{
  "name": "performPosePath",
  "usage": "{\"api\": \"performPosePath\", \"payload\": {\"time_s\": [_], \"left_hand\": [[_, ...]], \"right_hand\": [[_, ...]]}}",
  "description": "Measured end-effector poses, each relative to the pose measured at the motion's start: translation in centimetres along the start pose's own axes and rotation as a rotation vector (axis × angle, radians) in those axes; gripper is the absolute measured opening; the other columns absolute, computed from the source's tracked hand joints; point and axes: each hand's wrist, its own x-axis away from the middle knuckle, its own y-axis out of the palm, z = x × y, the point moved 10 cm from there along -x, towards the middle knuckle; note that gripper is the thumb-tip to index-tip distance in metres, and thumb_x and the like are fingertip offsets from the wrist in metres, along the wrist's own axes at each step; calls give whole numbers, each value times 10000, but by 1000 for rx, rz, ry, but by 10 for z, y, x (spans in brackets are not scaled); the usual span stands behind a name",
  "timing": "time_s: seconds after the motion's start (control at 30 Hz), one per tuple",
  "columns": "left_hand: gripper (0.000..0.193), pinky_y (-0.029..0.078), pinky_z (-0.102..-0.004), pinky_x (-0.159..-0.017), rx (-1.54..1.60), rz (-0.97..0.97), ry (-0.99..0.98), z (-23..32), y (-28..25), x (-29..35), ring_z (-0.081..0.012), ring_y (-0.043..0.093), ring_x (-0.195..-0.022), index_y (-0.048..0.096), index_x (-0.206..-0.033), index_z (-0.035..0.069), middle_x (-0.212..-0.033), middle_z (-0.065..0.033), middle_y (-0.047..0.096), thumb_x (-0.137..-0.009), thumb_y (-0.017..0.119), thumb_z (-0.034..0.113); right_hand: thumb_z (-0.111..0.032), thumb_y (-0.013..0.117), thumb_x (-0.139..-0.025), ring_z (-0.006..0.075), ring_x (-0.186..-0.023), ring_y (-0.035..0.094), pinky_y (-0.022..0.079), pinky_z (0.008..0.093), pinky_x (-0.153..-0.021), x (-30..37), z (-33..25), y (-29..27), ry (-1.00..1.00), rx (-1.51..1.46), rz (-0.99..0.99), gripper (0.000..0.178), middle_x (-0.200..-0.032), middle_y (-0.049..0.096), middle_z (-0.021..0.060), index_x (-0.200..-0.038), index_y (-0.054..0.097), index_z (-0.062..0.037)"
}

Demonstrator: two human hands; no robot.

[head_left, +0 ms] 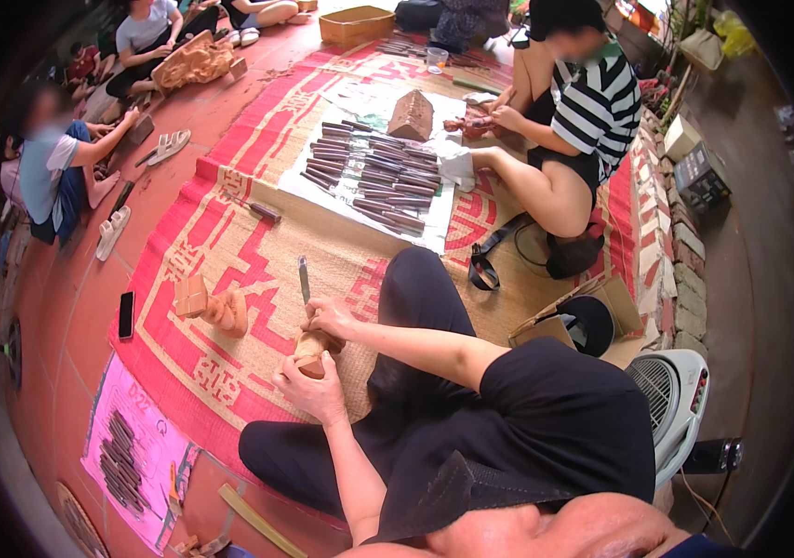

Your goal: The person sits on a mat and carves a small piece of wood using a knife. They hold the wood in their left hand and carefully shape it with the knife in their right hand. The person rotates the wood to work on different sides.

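Red-and-tan woven mat (322, 240) is the biggest thing, spread under & all around the fingers. Co-worker in striped shirt (601, 102) sits beyond & to R of fingers, both hands at a reddish-brown piece (476, 123). White sheet (434, 232), straight out past fingers, has rows of dark-handled tools (387, 177) plus a ridged wood block (413, 116) at its far side. Pink sheet (162, 446) w/ a pile of dark tools (122, 465) lies L of fingers & nearer the body. Pale fan (662, 391) & open carton (622, 302) w/ black round item (592, 325) are well off to R of fingers. Carved wood figure (227, 314), squared at one end, lies on mat just L of fingers. Btwn the hands is the wood piece (311, 348): L hand (311, 392) has fingers wrapped snug round its near end; R hand (332, 318) is at the far end, fingers bent in tight. Black phone (126, 316) lies farther L of fingers, at mat edge. Short dark-handled tool (265, 213) rests on mat beyond fingers, slightly L. Slim tool (304, 274) sticks up & away from R fingers, which close on its lower end; exact grip can't tell.
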Motion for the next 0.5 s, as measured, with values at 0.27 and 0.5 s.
{"api": "performPosePath", "payload": {"time_s": [0.27,0.5], "left_hand": [[571,481,-502,-785,-24,-12,-18,2,-2,-2,-366,539,-986,510,-1104,81,-1034,-161,495,-685,809,329],[571,481,-505,-782,8,0,-2,2,-3,0,-370,539,-985,498,-1105,83,-1041,-161,494,-688,811,316]], "right_hand": [[-285,826,-599,281,-838,633,491,387,-735,-4,3,18,-19,42,4,283,-833,650,106,-721,675,-78],[-221,815,-609,229,-807,606,467,363,-703,12,-24,33,-180,-282,-142,282,-817,621,98,-718,629,-40]]}}
